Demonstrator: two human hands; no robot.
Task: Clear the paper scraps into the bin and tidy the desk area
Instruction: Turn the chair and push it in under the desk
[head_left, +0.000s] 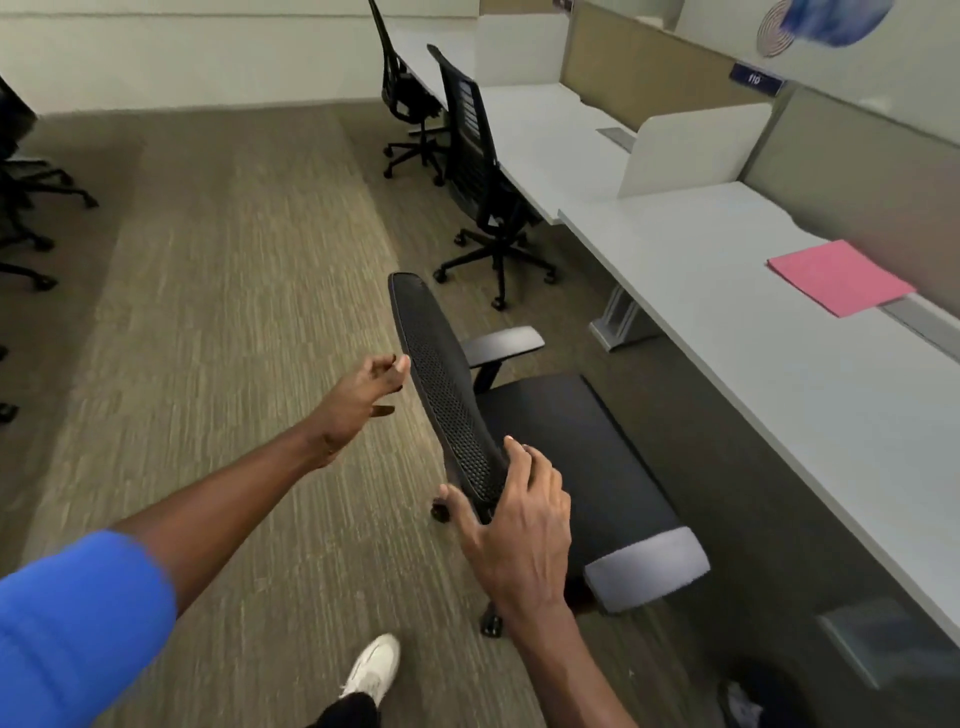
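Your right hand (519, 525) is clamped on the near end of the backrest (447, 395) of the office chair (576, 467), thumb on the outer side and fingers wrapped over the mesh edge. Your left hand (358, 400) is loose and open beside the far part of that backrest, fingertips just about touching its rim; it grips nothing. The chair's seat faces the desk (779, 364) and sits just in front of its edge, partly under it, with one grey armrest (506, 343) on the far side of the seat and the other (647, 571) on the near side.

A pink sheet of paper (839, 278) lies flat on the desk, past the chair and close to the back partition (857, 171). No loose scraps show on the desktop. Under the desk, nearer you than the chair, a dark round bin (769, 696) sits at the picture's lower edge with something pale crumpled inside; it is too blurred to name.

Farther along the desk from the chair, two more black chairs (478, 171) stand on the carpet (249, 312). Your white shoe (371, 670) is on the carpet, behind the chair.
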